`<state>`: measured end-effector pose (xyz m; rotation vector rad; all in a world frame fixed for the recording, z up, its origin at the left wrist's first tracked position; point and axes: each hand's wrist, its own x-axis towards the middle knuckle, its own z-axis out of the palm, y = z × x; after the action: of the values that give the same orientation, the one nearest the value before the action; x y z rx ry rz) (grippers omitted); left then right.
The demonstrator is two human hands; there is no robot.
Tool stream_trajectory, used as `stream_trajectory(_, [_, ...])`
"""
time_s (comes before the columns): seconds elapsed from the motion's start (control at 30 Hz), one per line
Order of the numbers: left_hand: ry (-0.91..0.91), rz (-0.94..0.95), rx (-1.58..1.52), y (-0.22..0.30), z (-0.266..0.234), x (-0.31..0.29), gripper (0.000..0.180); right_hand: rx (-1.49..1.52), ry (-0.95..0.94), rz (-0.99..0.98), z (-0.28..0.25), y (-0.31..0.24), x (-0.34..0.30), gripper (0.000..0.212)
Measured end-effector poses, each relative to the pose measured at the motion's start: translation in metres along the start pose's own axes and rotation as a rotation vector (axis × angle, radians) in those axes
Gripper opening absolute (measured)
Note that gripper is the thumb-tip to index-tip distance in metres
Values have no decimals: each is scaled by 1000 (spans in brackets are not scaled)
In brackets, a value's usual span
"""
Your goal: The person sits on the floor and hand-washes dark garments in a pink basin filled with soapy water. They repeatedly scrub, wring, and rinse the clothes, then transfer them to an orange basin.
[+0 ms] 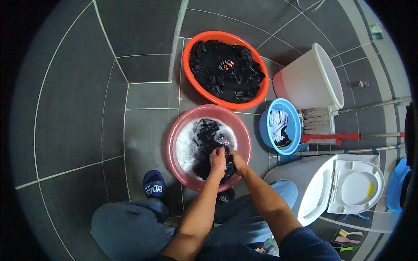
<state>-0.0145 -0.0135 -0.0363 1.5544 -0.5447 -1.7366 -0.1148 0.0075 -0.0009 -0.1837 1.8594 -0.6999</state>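
Both of my hands work on a wet black garment (pixel 205 135) in a pink basin (pixel 174 130) of white suds (pixel 186 150). My left hand (pixel 217 160) is closed on the cloth near the basin's middle. Just to its right, my right hand (pixel 237 163) is closed on the same cloth, close to the near right rim. Part of the garment spreads over the suds beyond my hands, and its near part hangs between and below them. My fingertips are partly hidden by the dark folds.
Beyond stands an orange basin (pixel 188 71) with soaked black clothes (pixel 217 80). A small blue basin (pixel 265 126) holds light and dark cloth. To the right are a tall whitish bucket (pixel 302 80), a mop (pixel 317 121), a red-handled brush (pixel 331 138) and a white toilet (pixel 322 187).
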Motion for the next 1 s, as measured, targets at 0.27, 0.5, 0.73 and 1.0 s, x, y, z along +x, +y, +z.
stream_trajectory(0.27, [-814,130,7,62,-5,-32,16,506,-774,7,-15,-94,-34,60])
stream_trajectory(0.5, [-6,-322,-698,-29,-55,8,50,-634,145,-298,13,-57,35,86])
stream_trajectory(0.73, [114,-182,-490,-12,-73,19,62,-1288,-134,-551,82,33,45,64])
stream_trajectory(1.0, [81,-216,-513,-8,-67,25,62,-943,-91,-464,59,33,49,38])
